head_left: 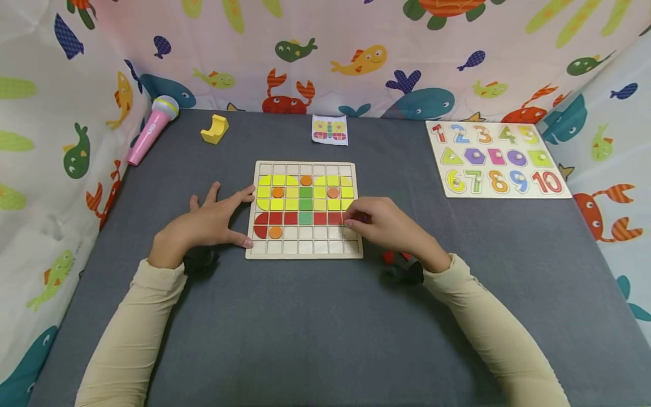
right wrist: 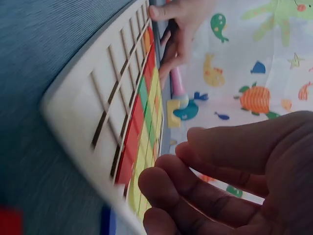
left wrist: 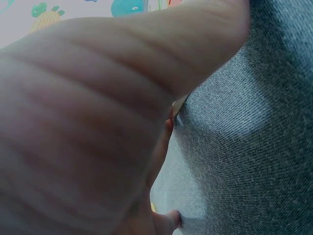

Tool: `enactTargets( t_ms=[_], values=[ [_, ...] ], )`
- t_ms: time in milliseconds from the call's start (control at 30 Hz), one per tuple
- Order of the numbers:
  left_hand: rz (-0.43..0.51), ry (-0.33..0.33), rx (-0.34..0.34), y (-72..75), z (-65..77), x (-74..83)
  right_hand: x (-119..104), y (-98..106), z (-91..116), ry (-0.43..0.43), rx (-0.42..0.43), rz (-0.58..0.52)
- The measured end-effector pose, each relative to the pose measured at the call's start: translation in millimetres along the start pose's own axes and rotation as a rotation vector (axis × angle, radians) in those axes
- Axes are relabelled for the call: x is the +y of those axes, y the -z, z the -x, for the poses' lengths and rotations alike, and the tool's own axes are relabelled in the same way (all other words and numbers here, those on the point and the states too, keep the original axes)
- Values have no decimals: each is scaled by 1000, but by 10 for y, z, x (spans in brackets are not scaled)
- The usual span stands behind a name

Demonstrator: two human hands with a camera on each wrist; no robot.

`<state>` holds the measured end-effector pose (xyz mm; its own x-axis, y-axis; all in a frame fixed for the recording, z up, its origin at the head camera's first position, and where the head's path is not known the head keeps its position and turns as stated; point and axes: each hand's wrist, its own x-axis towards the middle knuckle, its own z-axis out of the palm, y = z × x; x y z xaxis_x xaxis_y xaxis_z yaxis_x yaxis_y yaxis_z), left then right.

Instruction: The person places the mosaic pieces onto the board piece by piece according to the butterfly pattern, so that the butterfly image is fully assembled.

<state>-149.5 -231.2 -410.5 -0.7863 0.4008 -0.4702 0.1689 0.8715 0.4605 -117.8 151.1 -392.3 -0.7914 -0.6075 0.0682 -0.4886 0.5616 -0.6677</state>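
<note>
A pale wooden grid board [head_left: 305, 250] lies on the grey cloth, partly filled with yellow, orange, green and red pieces. My left hand [head_left: 211, 217] spreads its fingers at the board's left side, with the thumb and a fingertip on its edge. My right hand [head_left: 389, 226] has bent fingers over the right end of the red row [head_left: 320, 218]. In the right wrist view, the fingertips [right wrist: 156, 186] overlap the board with no piece visible; I cannot tell whether one is pinched. A red piece [head_left: 389, 257] lies by the right wrist.
A small picture card [head_left: 329, 130] lies behind the board. At the back left are a yellow curved block [head_left: 216, 129] and a pink toy microphone [head_left: 154, 128]. A number and shape puzzle [head_left: 500, 160] lies at the back right. Printed fabric walls [head_left: 330, 34] enclose the table's back and sides.
</note>
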Motion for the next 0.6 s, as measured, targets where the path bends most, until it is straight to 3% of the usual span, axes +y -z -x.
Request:
enactTargets(
  t_ms=[233,600],
  values=[
    [1,9,-10,6,1,4,162,123,366,-46,-10,29],
    [8,0,-7,4,18,10,293,179,790,-95,-111,80]
  ],
)
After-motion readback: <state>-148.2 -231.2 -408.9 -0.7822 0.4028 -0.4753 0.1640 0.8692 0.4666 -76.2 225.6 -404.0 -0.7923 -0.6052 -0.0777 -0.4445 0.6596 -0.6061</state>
